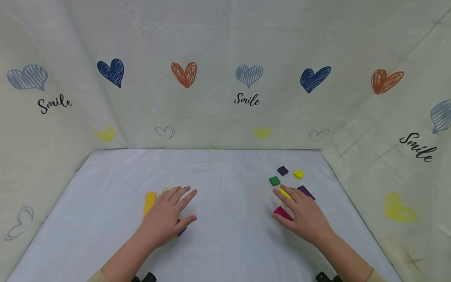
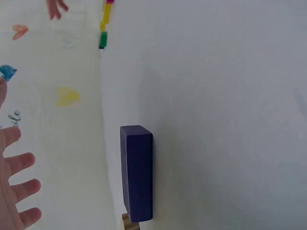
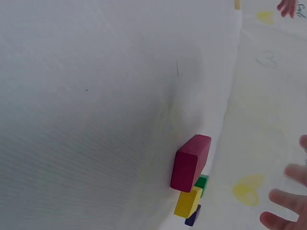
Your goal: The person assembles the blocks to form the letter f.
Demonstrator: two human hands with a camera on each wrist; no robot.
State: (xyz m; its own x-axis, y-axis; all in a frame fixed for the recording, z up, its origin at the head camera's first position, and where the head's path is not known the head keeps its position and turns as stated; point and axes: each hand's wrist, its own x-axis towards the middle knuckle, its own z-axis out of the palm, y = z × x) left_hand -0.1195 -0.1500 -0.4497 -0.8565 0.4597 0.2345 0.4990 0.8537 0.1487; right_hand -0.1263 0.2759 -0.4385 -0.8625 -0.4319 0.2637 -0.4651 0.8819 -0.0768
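Head view: two bare hands above a white-covered table [image 1: 229,227], well apart. Left hand [image 1: 165,219], fingers spread, thumb out, over a purple block [image 1: 181,231] it partly hides; orange-yellow block [image 1: 149,203] just left, striped wooden block [image 1: 167,189] at the fingers' far side. Right hand [image 1: 306,215], fingers spread, over the right-hand group: crimson block [image 1: 282,212] by the thumb, long yellow block [image 1: 285,194] beneath the fingers, dark purple block [image 1: 307,192] on the right. Farther off, near one another: green piece [image 1: 275,181], dark piece [image 1: 282,170], small yellow piece [image 1: 298,174]. Wrist views: fingers apart from purple and crimson blocks.
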